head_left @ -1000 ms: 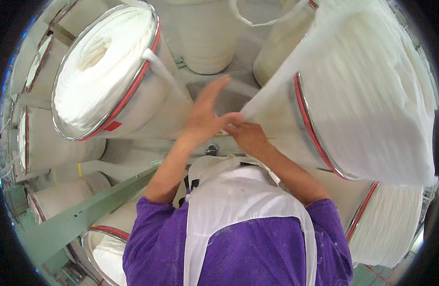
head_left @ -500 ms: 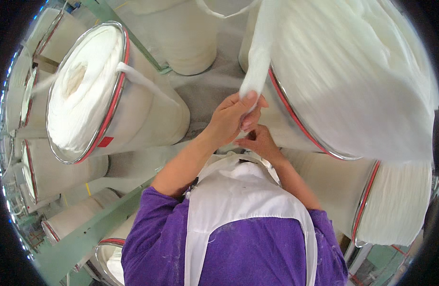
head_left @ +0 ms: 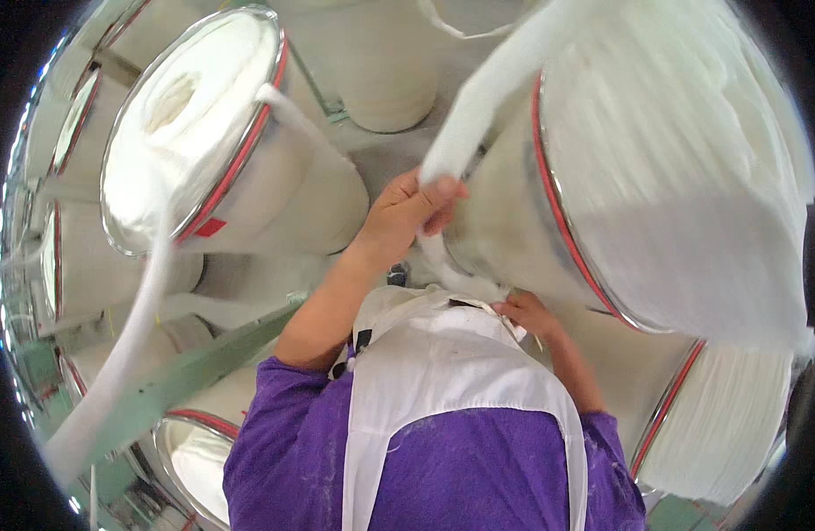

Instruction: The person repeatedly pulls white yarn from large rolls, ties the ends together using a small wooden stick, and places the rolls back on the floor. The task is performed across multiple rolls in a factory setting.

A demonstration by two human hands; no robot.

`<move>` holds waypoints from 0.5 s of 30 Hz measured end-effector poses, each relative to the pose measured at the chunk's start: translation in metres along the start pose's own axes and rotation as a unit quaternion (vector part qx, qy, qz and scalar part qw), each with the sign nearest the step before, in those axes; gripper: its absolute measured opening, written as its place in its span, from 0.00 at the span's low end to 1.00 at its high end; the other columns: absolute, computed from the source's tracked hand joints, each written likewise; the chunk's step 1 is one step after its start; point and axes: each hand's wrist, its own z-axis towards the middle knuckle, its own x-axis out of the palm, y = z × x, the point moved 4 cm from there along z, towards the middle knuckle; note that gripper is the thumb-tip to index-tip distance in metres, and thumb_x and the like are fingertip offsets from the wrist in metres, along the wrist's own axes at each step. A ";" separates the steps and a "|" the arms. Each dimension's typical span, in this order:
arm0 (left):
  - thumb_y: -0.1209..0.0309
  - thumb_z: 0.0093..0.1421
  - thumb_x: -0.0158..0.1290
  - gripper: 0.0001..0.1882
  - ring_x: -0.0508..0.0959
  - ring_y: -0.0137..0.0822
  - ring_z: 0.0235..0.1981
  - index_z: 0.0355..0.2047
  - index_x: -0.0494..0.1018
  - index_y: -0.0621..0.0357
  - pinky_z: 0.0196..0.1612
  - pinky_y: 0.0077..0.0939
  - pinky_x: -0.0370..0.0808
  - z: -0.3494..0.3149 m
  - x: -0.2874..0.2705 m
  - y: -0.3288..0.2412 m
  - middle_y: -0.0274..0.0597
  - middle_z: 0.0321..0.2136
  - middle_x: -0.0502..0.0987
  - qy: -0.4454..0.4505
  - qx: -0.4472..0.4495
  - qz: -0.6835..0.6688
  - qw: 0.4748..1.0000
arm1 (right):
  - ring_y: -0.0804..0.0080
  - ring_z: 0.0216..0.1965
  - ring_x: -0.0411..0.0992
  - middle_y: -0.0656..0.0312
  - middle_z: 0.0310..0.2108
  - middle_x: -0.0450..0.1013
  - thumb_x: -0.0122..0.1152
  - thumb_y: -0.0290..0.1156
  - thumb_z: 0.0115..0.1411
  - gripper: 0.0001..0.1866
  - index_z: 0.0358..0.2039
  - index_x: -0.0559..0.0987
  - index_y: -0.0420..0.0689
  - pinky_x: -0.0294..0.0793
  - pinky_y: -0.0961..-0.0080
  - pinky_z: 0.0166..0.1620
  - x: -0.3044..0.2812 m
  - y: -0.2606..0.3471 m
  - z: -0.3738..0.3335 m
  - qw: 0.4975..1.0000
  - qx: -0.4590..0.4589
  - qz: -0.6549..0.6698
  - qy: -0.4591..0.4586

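A thick white strand of loose fibre, a sliver [head_left: 483, 106], comes down from the top to my left hand [head_left: 406, 212]. My left fingers are closed round it in front of the apron [head_left: 443, 354]. Below that hand the strand runs on, slack, toward the right. My right hand [head_left: 527, 314] pinches its lower stretch close to the apron's top edge; the fingertips are partly hidden. Right of my hands leans a large can [head_left: 505, 208] with a red and metal rim, heaped high with white fibre [head_left: 664, 177].
Another fibre-filled can [head_left: 301, 177] stands at the left, a strand hanging over its rim. A second loose strand [head_left: 146, 310] slants down at far left. A green metal rail [head_left: 195, 363] crosses the lower left. More cans [head_left: 673, 407] stand around me.
My hands have drawn apart: the right has moved down and to the right with the strand, the left slightly left. The view has shifted, and a strand now shows at far left.
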 end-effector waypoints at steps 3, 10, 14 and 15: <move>0.61 0.63 0.51 0.20 0.71 0.31 0.35 0.48 0.70 0.63 0.41 0.28 0.66 -0.019 -0.058 0.044 0.38 0.32 0.72 -0.092 -0.101 0.151 0.979 | 0.78 0.22 0.66 0.65 0.20 0.72 0.59 0.48 0.56 0.22 0.33 0.79 0.38 0.67 0.80 0.27 0.002 -0.041 -0.020 0.959 0.058 0.278 -0.014; 0.62 0.55 0.57 0.27 0.71 0.47 0.52 0.50 0.67 0.67 0.56 0.35 0.64 -0.011 -0.224 0.016 0.59 0.50 0.71 -0.486 0.120 0.359 0.788 | 0.61 0.28 0.76 0.50 0.29 0.77 0.56 0.35 0.54 0.15 0.38 0.77 0.38 0.75 0.65 0.33 0.035 -0.098 0.023 0.970 -0.002 -0.195 -0.148; 0.58 0.57 0.55 0.24 0.73 0.38 0.50 0.46 0.70 0.65 0.52 0.32 0.67 0.038 -0.233 -0.005 0.48 0.46 0.75 -0.414 0.030 0.434 0.800 | 0.48 0.38 0.76 0.42 0.36 0.75 0.54 0.33 0.53 0.12 0.34 0.76 0.39 0.74 0.52 0.39 0.039 -0.137 0.043 0.918 0.128 -0.347 -0.147; 0.57 0.58 0.54 0.23 0.73 0.38 0.49 0.45 0.71 0.64 0.52 0.31 0.67 0.045 -0.229 -0.003 0.47 0.46 0.75 -0.412 0.014 0.419 0.809 | 0.49 0.38 0.76 0.43 0.35 0.75 0.55 0.33 0.53 0.12 0.34 0.76 0.40 0.74 0.53 0.40 0.040 -0.139 0.043 0.920 0.137 -0.339 -0.144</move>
